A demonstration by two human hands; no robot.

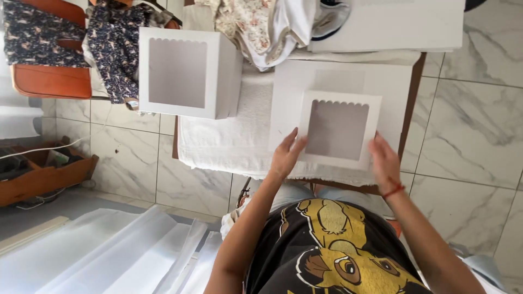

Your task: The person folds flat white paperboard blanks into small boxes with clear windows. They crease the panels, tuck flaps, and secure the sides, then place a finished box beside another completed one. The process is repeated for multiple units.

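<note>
Assembled white box (188,73) w/ scalloped window stands upright at table's left. Flat white window panel (339,129), scalloped top edge, lies on a larger flat white sheet (294,87) at centre-right, betw. both hands. More white flat cardboard (397,24) at the top.

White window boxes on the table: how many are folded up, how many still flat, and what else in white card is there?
Assembled window box: 1
Flat window piece between left hand and right hand: 1
Flat white card sheets: 2
Total: 4
</note>
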